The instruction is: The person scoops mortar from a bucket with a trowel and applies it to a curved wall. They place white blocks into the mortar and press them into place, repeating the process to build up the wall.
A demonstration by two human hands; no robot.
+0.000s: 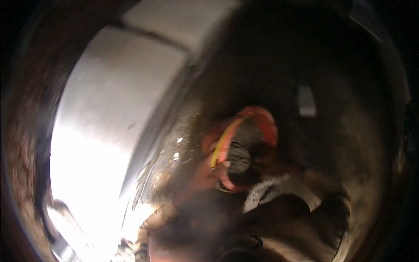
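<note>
In the middle of the head view, a tilted orange-red bucket has its mouth turned toward me. Its yellow handle lies along the left side of the rim. Inside sits a lumpy grey mass, like wet mortar. My left hand grips the near left of the rim, its thumb over the edge. At the right of the mouth, in deep shadow, is my right hand. Its fingers are dark and blurred, so whether they touch the grey mass or the rim is unclear.
Large white slabs with a dark joint between them run along the left, glaring near the bottom. A small pale block lies on the dark ground at right. Wet-looking ground glints between slabs and bucket.
</note>
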